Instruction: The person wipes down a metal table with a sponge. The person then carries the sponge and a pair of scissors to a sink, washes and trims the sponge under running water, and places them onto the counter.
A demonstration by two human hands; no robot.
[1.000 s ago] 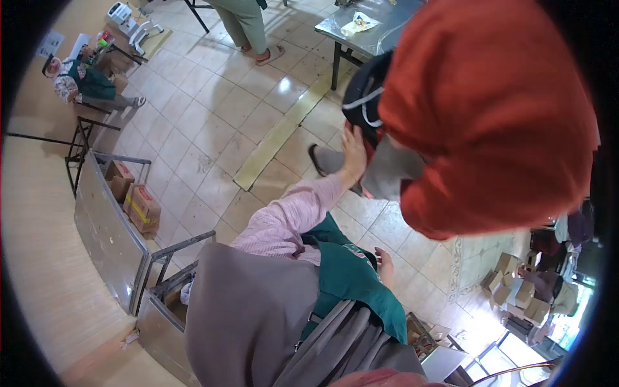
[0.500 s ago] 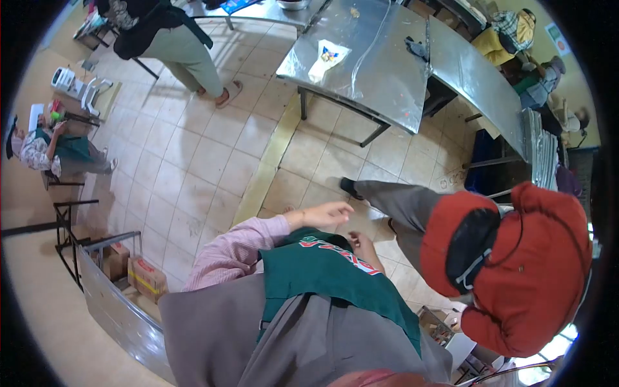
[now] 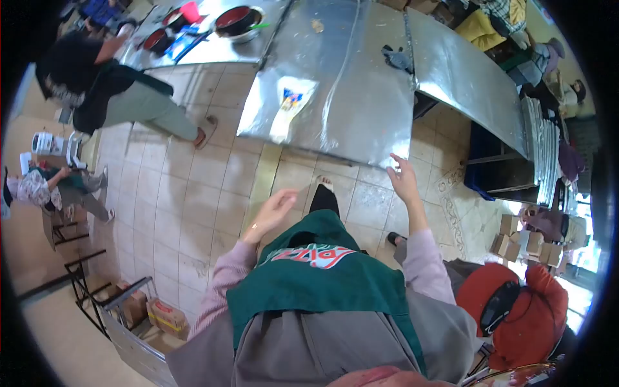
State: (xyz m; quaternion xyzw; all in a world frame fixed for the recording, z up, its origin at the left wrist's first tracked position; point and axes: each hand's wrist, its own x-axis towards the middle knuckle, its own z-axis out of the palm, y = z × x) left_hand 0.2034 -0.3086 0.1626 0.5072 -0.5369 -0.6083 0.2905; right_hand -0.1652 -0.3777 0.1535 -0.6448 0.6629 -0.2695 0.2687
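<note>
- A green apron [image 3: 309, 290] with red-and-white lettering is worn at the near edge of the view.
- At the lower right, a co-worker in a red head covering [image 3: 509, 309] is seen close by.
- The left hand [image 3: 274, 209] is released, its fingers loosely extended over the tiled floor [image 3: 193, 193], well short of the counter.
- The right hand [image 3: 404, 180] is also released, its fingers spread; the near right corner of the counter [image 3: 374, 103] is overlapped by its fingertips, but whether the metal is touched cannot be told.
- The counter is placed directly ahead of the 2 hands, its near edge turned toward the apron.
- On its near left part, a white packet [image 3: 291, 102] with blue and yellow marks is laid flat.
- Near its right edge, farther back, a crumpled grey cloth [image 3: 398, 58] is left lying.
- At the left, a person in a black top [image 3: 84, 71] is positioned beside another counter [image 3: 213, 55].
- On that surface, red-lined bowls [image 3: 233, 19] and a pink cup [image 3: 190, 11] are set.
</note>
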